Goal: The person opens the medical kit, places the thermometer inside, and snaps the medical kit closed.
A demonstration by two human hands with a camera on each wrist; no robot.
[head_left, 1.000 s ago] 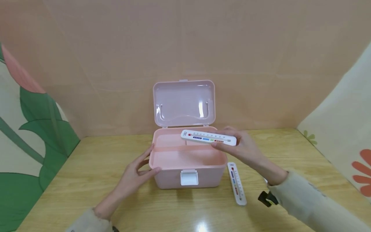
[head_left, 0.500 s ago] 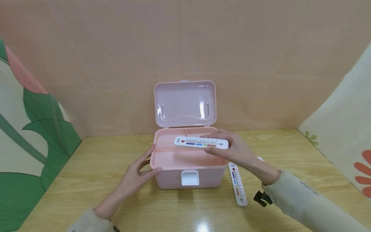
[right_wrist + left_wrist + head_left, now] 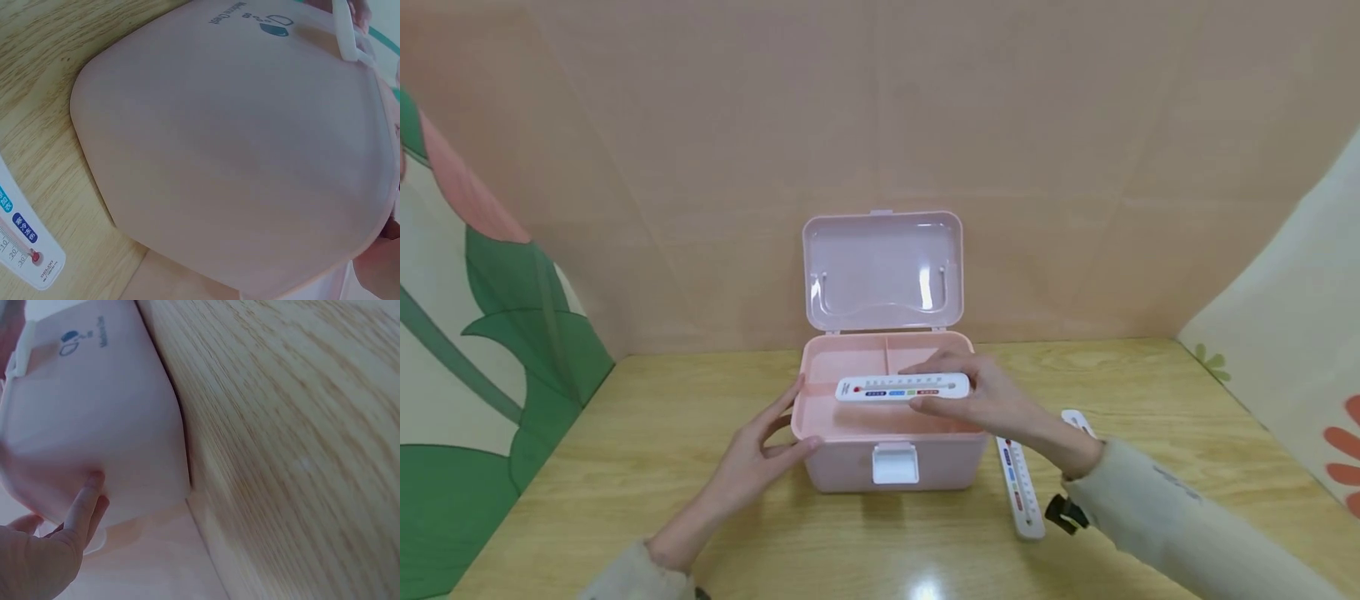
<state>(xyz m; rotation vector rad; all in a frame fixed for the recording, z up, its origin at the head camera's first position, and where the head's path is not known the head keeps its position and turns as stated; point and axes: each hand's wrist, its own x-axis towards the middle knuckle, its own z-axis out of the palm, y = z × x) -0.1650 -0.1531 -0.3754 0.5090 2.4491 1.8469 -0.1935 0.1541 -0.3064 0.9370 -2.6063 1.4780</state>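
Note:
A pink medicine chest (image 3: 831,467) stands on the table with its lid (image 3: 883,271) raised. My left hand (image 3: 756,450) rests against its left front corner, thumb at the front rim and fingers extended along the side wall, as the left wrist view (image 3: 81,512) shows of the fingers. Above the upper tray (image 3: 827,421), my right hand (image 3: 988,400) pinches a white thermometer (image 3: 872,395) by its right end, scale side up and nearly level. A second thermometer (image 3: 1022,492) lies on the table to the right of the chest, partly behind the right forearm.
Another white thermometer (image 3: 1077,422) shows beyond the right forearm, mostly covered by it. A divider (image 3: 887,354) splits the back of the tray. The white latch (image 3: 895,464) hangs on the chest's front. A beige backdrop (image 3: 700,208) rises behind the table (image 3: 715,392).
My right hand has moved left and toward me with the thermometer, from over the tray's right back to over its front middle, and the thermometer is now more level. The left hand stays at the corner.

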